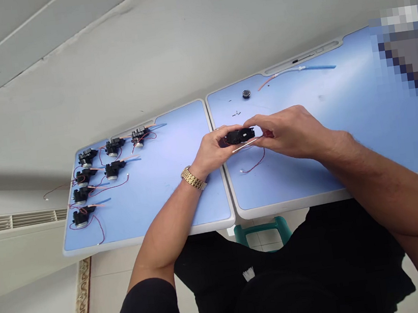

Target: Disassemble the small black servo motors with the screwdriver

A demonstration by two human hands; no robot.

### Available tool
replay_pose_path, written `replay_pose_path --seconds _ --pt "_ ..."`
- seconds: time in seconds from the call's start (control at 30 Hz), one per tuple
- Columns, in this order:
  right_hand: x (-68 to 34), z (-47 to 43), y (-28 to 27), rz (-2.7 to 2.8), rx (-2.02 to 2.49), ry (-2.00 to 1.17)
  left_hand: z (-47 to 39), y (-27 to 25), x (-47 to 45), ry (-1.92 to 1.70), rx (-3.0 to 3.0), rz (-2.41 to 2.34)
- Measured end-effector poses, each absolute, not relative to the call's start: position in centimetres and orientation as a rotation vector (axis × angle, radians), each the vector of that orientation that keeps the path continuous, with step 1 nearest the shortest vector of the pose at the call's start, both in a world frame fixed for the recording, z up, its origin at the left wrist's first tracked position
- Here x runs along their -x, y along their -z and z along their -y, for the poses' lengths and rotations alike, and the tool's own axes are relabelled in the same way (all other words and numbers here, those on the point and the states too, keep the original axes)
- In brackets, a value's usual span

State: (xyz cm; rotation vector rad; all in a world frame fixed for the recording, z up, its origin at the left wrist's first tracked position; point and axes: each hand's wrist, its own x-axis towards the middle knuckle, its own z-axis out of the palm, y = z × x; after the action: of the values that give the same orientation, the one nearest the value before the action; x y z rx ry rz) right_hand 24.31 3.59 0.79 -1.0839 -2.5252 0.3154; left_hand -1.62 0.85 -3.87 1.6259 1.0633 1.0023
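Between both hands, just above the near-left part of the right table, is a small black plastic mechanism [240, 136] with a white spot on its face. My left hand [215, 148] grips its left end, thumb and fingers closed round it. On the other end my right hand [282, 129] is closed, thumb below and index finger on top. A thin white stick-like piece [244, 145] runs along under the mechanism, and I cannot tell what it is fixed to. Dark red twisted wires [259, 161] hang down to a small white plug [242, 171].
Several similar black units [114, 170] with wires and blue and pink tubes lie on the left table [182, 190]. Beyond my hands on the right table [289, 184] are a round dark part [246, 94], tiny pins [237, 114] and a blue tube [320, 67]. A green stool [242, 235] stands below.
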Motion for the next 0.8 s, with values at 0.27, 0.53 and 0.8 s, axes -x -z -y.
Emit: replay_pose_path --seconds 0.27,0.53,0.8 --pt "-24.1 -3.2 -1.2 2.631 1.125 -0.205 -0.6 3.8 1.7 -0.956 -1.567 -1.102" --pt "-25.2 -4.1 -1.5 2.493 1.127 -0.390 -0.9 3.8 1.7 -0.950 -1.610 -1.129" --pt "-26.0 -5.1 -1.2 2.198 1.083 -0.571 -0.8 3.8 1.8 -0.963 -1.601 -1.112"
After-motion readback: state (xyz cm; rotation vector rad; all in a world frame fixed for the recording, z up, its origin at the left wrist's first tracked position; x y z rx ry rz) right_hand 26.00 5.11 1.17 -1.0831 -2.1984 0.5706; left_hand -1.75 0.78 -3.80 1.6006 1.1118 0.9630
